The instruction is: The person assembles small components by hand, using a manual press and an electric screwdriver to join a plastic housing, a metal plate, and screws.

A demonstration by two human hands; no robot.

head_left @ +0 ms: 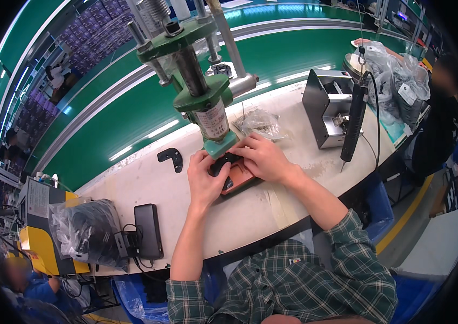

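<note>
Both my hands are at an orange-red fixture (239, 178) on the pale bench, right under the green head of a bench press (219, 144). A black plastic part (223, 161) sits at the fixture, partly covered by my fingers. My left hand (205, 178) is closed on its near left side, thumb pressed against it. From the right, my right hand (265, 157) pinches the far edge of the same part, fingertips close beneath the press head. To the left of my hands lies a loose, curved black plastic piece (172, 159).
A clear bag of small parts (262, 124) lies behind my right hand. An electric screwdriver (355, 121) hangs beside a grey metal screw feeder (326, 121). At left are a black power bank (148, 231) and a bag of black parts (89, 227). A green conveyor (148, 135) runs behind.
</note>
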